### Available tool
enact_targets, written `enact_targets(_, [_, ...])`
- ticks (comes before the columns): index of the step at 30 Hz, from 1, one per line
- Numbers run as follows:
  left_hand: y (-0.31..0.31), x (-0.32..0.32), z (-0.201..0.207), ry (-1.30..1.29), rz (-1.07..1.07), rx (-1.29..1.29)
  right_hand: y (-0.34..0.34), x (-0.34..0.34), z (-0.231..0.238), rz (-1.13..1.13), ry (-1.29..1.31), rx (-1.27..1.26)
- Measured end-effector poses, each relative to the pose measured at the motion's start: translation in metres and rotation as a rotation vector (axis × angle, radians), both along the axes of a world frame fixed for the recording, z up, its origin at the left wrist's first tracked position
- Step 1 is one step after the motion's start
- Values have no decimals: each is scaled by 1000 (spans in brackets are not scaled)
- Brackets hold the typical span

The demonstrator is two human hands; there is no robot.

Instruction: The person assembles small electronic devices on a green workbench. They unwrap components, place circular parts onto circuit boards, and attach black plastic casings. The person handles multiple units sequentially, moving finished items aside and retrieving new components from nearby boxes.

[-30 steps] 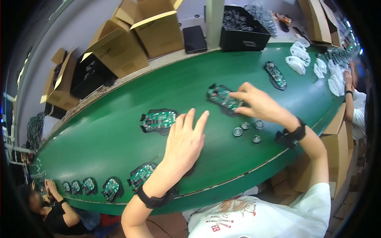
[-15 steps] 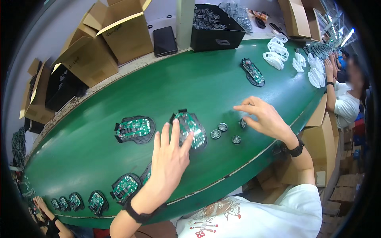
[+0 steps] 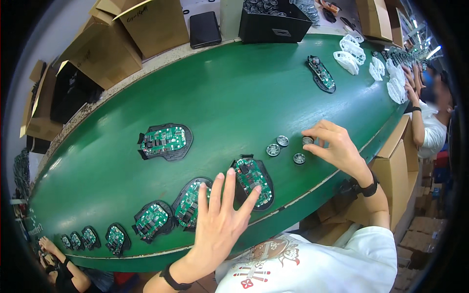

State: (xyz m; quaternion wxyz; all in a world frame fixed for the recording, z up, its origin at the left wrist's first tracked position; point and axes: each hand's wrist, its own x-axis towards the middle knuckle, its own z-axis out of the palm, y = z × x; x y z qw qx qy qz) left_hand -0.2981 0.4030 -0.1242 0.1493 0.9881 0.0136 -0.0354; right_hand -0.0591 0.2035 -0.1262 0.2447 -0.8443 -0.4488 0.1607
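Note:
My left hand (image 3: 221,220) lies flat with fingers spread on the green belt (image 3: 229,93), its fingertips touching a black mouse base with a green circuit board (image 3: 253,180). Another such base (image 3: 191,201) lies partly under that hand's left side. My right hand (image 3: 336,146) hovers at the near edge, fingertips pinched on a small round silver wheel (image 3: 307,140). Three more small round wheels lie beside it: one (image 3: 282,140), one (image 3: 273,149), and one (image 3: 299,158).
More circuit-board bases lie along the belt: one (image 3: 165,140) mid-belt, several at lower left (image 3: 151,219), one far right (image 3: 321,73). White plastic shells (image 3: 348,53) sit far right. Cardboard boxes (image 3: 156,24) and a black crate (image 3: 273,22) line the far side. Co-workers sit at right (image 3: 430,122) and lower left (image 3: 58,259).
The circuit-board base has travelled left and nearer to me with my left hand on it. My right hand has left the board and closed on a small wheel.

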Motion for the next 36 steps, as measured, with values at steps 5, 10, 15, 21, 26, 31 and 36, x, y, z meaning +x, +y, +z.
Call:
enact_targets(5, [23,16,-4,65,-73,-99,36,-31,28,73,170,109])
enact_targets(10, [21,13,-10,15,-110,-64,69,-56,9,140,273,111])
enact_targets(15, [8,3,-15,-62,-96,100,79,-70,-3,198,141,148])
enact_targets(21, [12,2,-10,-2,-94,38,81,-79,-8,291,-143,180])
enact_targets(26, [12,3,-13,-9,-92,14,69,-76,-2,415,-195,73])
enact_targets(31, [9,8,-14,-39,-67,24,73,-80,2,384,-216,58])
enact_targets(36, [10,8,-12,-11,-97,33,80,-72,8,446,-175,-10])
